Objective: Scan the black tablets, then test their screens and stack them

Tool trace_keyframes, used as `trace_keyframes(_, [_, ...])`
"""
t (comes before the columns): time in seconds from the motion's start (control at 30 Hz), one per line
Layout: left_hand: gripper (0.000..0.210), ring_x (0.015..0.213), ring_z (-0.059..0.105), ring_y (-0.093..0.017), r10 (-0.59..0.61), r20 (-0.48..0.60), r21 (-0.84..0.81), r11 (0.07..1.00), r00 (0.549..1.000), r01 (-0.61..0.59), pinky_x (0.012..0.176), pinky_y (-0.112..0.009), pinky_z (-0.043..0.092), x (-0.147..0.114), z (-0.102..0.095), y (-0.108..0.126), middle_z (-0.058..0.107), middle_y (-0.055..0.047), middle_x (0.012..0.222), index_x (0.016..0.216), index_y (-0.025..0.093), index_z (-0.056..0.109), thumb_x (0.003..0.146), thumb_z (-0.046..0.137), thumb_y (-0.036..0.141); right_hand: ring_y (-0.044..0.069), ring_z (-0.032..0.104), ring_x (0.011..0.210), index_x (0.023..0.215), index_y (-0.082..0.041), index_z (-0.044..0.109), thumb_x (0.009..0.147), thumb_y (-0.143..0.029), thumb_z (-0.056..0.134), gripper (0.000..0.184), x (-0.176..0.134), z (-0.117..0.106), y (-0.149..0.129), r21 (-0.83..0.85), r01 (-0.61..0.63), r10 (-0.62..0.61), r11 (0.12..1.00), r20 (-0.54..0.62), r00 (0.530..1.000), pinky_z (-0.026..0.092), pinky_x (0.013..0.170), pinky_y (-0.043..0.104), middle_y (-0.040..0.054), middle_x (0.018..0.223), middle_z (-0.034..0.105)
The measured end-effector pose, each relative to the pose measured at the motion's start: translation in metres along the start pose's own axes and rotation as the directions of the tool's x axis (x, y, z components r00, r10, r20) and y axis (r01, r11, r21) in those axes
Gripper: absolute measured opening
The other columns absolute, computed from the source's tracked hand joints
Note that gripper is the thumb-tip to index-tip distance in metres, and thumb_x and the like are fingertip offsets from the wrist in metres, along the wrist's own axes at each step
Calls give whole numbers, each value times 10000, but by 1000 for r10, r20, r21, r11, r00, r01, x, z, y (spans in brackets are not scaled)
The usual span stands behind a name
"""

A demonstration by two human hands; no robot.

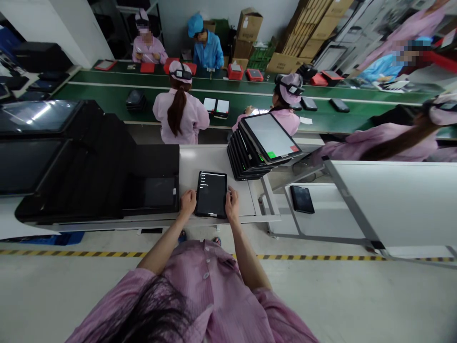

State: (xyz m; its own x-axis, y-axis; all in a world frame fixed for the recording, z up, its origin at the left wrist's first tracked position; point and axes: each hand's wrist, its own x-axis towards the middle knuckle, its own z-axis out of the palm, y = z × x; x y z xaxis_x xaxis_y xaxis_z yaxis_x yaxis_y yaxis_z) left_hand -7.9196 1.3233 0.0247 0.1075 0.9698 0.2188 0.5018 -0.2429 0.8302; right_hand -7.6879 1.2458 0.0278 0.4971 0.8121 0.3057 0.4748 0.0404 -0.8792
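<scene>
White bench [214,159]: tablet [211,194] between hands, tablet stack [250,159] beyond.

I see a tablet [211,194] with glossy black glass, lying on a smooth, matt white bench [200,162]. The stacked tablets [250,159] look like dark plastic with shiny screens. My sleeves [214,286] are soft pink cloth; the cartons [250,24] are plain cardboard.

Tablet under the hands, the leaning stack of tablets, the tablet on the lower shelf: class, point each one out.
tablet [211,194], head view, middle of its dark screen.
stack of tablets [270,136], head view, lit screen of the top one.
lower-shelf tablet [302,199], head view, centre of its face.
</scene>
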Motion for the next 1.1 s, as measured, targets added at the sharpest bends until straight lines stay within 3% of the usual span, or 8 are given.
trace_keyframes(0.17, [424, 1014, 768, -259, 6, -9, 7, 1000, 1000, -6, 981, -386, 577, 0, -1, 2, 816, -140, 1030, 861, 214, 752, 1088, 406, 306, 285, 528, 1516, 1550, -293, 651, 1133, -620, 406, 584, 4, -1, 1, -60, 46, -38, 997, 138, 990, 441, 1306, 518, 107, 1732, 430])
trace_keyframes(0.33, [372, 1010, 769, -271, -1, -2, 9, 1000, 1000, 1, 978, -396, 573, 2, -1, 3, 815, -137, 1020, 854, 220, 749, 1067, 448, 273, 315, 473, 1575, 1557, -291, 651, 1138, -660, 324, 647, 19, 4, 7, -126, 36, -15, 991, 166, 986, 409, 1327, 574, 105, 1793, 354])
trace_keyframes(0.47, [370, 1006, 757, -258, -6, 2, 33, 999, 1000, 6, 987, -384, 567, 2, -2, 4, 812, -132, 1016, 824, 227, 724, 1066, 448, 269, 295, 396, 1638, 1643, -266, 547, 1142, -639, 315, 667, 22, 5, 12, -152, 62, -39, 986, 151, 988, 367, 1354, 554, 126, 1777, 391])
trace_keyframes(0.57, [389, 1016, 748, -250, -8, 5, 41, 999, 1000, 7, 994, -371, 563, 1, -2, 5, 809, -127, 998, 822, 234, 714, 1078, 425, 282, 270, 512, 1544, 1692, -244, 458, 1139, -607, 336, 673, 18, 4, 15, -105, 39, -31, 994, 72, 997, 446, 1294, 514, 160, 1697, 494])
trace_keyframes(0.73, [400, 1042, 748, -253, 12, 12, 17, 1000, 1000, -12, 1016, -377, 563, 1, -4, 5, 809, -124, 1007, 835, 235, 721, 1087, 418, 302, 275, 704, 1220, 1606, -187, 550, 1104, -575, 423, 647, 16, 5, 19, 2, -52, 52, 999, 33, 998, 570, 1100, 475, 167, 1387, 735])
trace_keyframes(1.1, [390, 1032, 748, -248, -15, -1, 9, 1000, 1000, 15, 995, -364, 555, 1, -1, 3, 814, -118, 1021, 843, 221, 734, 1077, 429, 284, 266, 723, 1161, 1526, -177, 612, 1071, -517, 465, 587, 17, 7, 19, 1, -54, 54, 999, 12, 998, 581, 1079, 465, 157, 1328, 769])
